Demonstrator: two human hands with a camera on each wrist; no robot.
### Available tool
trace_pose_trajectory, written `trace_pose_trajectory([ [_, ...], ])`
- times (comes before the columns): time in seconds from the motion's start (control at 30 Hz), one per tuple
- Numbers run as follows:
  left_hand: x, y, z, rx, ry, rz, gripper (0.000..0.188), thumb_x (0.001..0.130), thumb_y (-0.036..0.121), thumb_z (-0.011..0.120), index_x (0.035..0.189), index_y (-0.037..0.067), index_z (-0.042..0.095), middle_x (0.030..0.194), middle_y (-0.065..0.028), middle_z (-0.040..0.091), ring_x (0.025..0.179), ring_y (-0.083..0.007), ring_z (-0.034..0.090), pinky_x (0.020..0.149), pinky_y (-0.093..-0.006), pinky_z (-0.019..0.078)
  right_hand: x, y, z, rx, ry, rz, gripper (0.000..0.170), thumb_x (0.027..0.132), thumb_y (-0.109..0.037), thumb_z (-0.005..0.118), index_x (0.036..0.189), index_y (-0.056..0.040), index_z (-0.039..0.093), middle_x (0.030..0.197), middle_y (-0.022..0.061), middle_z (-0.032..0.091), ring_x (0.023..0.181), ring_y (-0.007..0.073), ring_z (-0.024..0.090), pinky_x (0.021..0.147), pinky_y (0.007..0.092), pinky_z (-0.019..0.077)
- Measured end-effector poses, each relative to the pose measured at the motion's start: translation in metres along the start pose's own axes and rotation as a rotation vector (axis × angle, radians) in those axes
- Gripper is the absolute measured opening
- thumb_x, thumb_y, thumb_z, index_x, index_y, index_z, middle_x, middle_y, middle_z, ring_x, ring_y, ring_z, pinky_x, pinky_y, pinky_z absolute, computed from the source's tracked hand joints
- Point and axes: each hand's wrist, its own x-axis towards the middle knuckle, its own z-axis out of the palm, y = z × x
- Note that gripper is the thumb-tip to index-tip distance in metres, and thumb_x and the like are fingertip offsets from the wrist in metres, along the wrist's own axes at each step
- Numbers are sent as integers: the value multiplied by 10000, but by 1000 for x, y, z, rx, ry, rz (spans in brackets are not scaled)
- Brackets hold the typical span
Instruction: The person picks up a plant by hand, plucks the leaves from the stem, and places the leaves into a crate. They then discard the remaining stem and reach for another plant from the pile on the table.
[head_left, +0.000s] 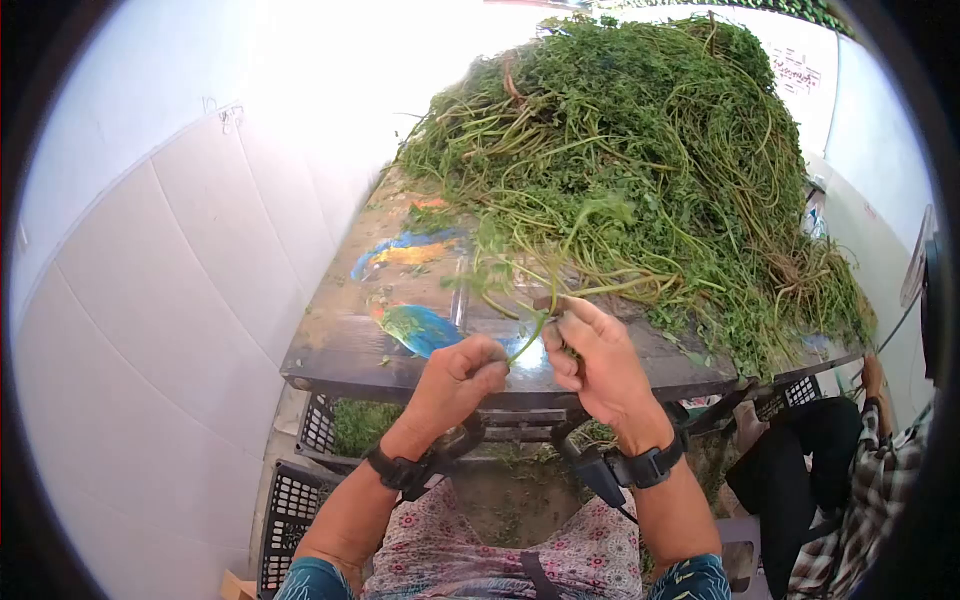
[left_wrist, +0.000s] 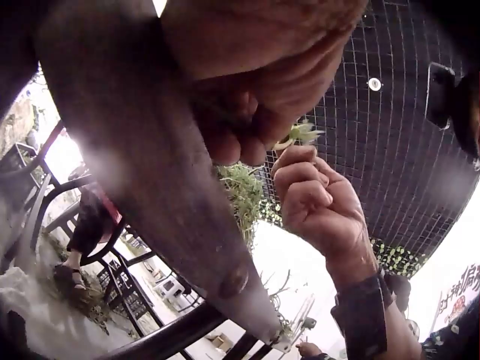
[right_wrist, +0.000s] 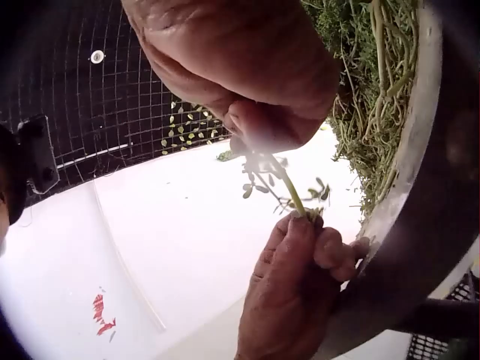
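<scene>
A green leafy stem (head_left: 528, 343) stretches between my two hands over the table's front edge. My left hand (head_left: 462, 378) pinches its lower end between thumb and curled fingers. My right hand (head_left: 603, 365) grips the same stem higher up, its fingers curled in. In the right wrist view the pale stem (right_wrist: 294, 193) with small leaves runs from the left hand (right_wrist: 289, 289) up to the right hand, which hides its upper part. Just beyond the hands, a large heap of leafy stems (head_left: 640, 130) covers much of the table (head_left: 340, 350).
Bird pictures (head_left: 420, 328) decorate the tabletop at left. Below the table stand black plastic crates (head_left: 290, 520), one with greens in it. A white wall (head_left: 150, 300) rises on the left. At right sits another person (head_left: 800, 460) in dark trousers and a checked shirt.
</scene>
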Motion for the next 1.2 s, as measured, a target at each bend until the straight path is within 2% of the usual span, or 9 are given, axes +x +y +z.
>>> trace_pose_trajectory([
  [0.13, -5, 14, 13, 96, 2, 80, 172, 802, 103, 587, 940, 2, 576, 790, -67, 608, 726, -99, 580, 680, -243, 471, -1, 14, -10, 1, 68, -27, 98, 898, -123, 510, 963, -53, 532, 710, -11, 484, 501, 26, 343, 403, 171, 260],
  [0.33, -2, 33, 26, -360, 47, -9, 220, 830, 97, 584, 1012, -18, 538, 851, -47, 607, 763, -102, 582, 689, -236, 483, -16, 19, -8, 35, 39, 80, 106, 875, -115, 551, 955, -50, 528, 721, 1, 512, 511, 24, 387, 398, 157, 275],
  [0.43, -11, 42, 31, -466, 49, -47, 165, 844, 99, 578, 965, -10, 558, 842, -31, 606, 741, -69, 565, 644, -214, 473, -28, 19, -7, -41, 35, 69, 108, 872, -96, 542, 960, -37, 521, 724, 13, 513, 506, 28, 395, 392, 163, 281],
  [0.63, -31, 45, 39, -300, 73, -71, 147, 860, 117, 567, 944, -2, 584, 801, -15, 604, 662, -53, 540, 546, -202, 455, -53, 27, -8, 3, 30, 152, 215, 853, -115, 551, 1010, 28, 516, 729, 31, 537, 514, 40, 423, 408, 177, 305],
  [0.83, -48, 55, 54, -656, 72, -283, 150, 878, 128, 542, 965, 15, 592, 707, -10, 585, 552, -63, 517, 452, -193, 404, -64, 35, -15, 67, 45, 184, 213, 848, -121, 548, 1004, 21, 516, 751, 45, 546, 510, 37, 441, 388, 177, 290],
  [0.93, -53, 42, 51, -691, -28, -285, 179, 884, 142, 535, 986, 4, 588, 744, -19, 578, 614, -56, 530, 496, -185, 437, -69, 41, -21, -173, 92, 190, 190, 826, -124, 566, 961, 7, 540, 774, 38, 566, 589, 65, 502, 468, 200, 379],
  [1.03, -57, 35, 54, -548, -11, -304, 164, 875, 136, 544, 972, 15, 598, 731, -11, 571, 603, -52, 525, 490, -188, 436, -76, 53, -23, -638, 210, -156, 158, 797, -110, 583, 906, 2, 562, 792, 29, 586, 715, 97, 544, 625, 239, 445],
  [1.13, -63, 34, 59, -424, -8, -327, 147, 859, 116, 554, 951, 14, 607, 717, 9, 562, 591, -34, 499, 498, -186, 423, -84, 55, -27, -494, 314, -81, 144, 779, -79, 574, 896, 5, 575, 822, 39, 601, 817, 122, 552, 752, 268, 442],
  [1.2, -66, 30, 60, -303, -57, -234, 143, 845, 98, 556, 945, 11, 609, 703, 26, 548, 591, -26, 467, 503, -193, 404, -90, 44, -27, -486, 282, -120, 163, 776, -67, 569, 923, 5, 576, 829, 42, 602, 813, 115, 549, 741, 264, 444],
])
